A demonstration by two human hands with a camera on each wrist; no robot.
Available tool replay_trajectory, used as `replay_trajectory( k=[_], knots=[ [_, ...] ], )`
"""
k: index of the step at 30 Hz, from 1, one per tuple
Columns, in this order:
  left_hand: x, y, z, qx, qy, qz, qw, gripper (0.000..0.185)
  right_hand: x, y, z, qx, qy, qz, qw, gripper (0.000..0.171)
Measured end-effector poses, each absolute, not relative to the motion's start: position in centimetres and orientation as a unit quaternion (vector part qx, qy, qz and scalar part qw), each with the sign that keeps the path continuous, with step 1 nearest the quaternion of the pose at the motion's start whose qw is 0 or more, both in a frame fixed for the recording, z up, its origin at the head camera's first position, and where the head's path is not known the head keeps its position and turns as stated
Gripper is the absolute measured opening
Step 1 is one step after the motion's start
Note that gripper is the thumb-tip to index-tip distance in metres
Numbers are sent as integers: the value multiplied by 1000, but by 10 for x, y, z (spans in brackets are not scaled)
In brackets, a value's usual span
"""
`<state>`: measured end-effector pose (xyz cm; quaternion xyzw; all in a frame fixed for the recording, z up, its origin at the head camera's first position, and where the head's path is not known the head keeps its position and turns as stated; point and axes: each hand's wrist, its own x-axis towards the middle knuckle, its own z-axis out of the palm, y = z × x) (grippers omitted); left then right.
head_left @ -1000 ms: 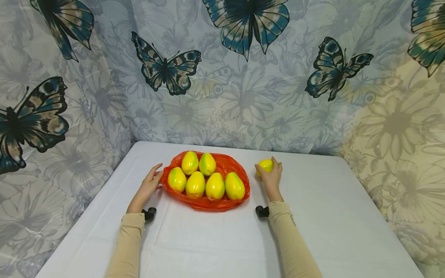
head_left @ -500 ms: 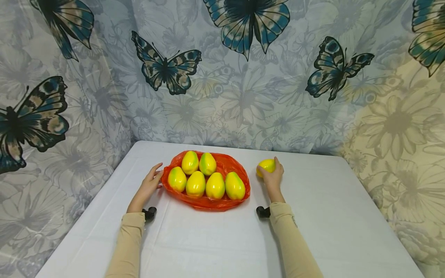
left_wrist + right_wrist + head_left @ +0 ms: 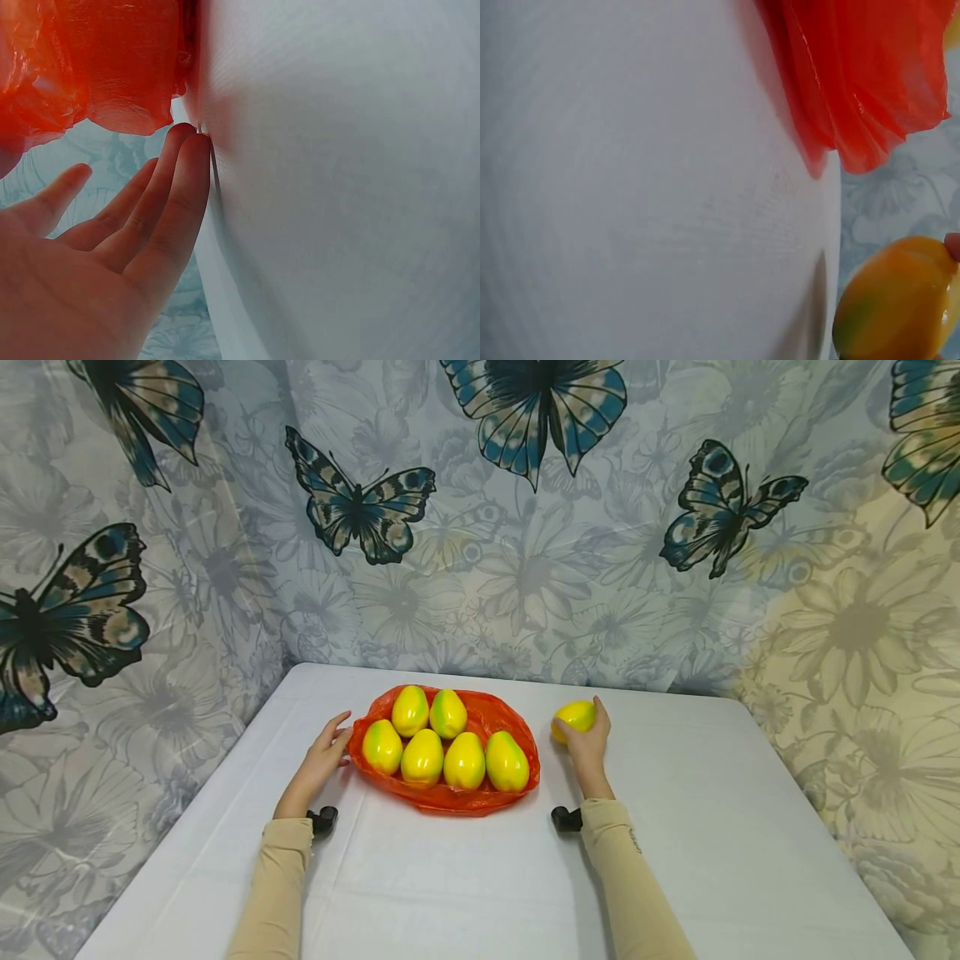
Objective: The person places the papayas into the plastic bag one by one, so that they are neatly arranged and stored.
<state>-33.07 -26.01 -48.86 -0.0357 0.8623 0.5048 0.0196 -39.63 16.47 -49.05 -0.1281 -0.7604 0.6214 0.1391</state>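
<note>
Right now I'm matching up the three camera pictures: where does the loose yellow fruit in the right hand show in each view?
Head: the loose yellow fruit sits right of centre, gripped by the right hand, beside the orange bag.
Left wrist: not in it; only the left hand and the bag show.
Right wrist: bottom right corner.
Shared landmark: the orange bag, seen in all three views.

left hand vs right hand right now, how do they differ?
The left hand is open, fingers straight, resting on the table at the orange plastic bag's left edge; the right hand curls round a yellow-green fruit to the bag's right. The left holds nothing; the right holds that lone fruit, apart from the six on the bag. Both wear beige sleeves.
</note>
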Motion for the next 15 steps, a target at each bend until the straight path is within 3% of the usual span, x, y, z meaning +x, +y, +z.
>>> replay_trajectory(
  k=[15],
  knots=[
    [-331,-260,-488,-39,862,505,23,59,-399,148,-477,-94,-735,664,102,104]
  ],
)
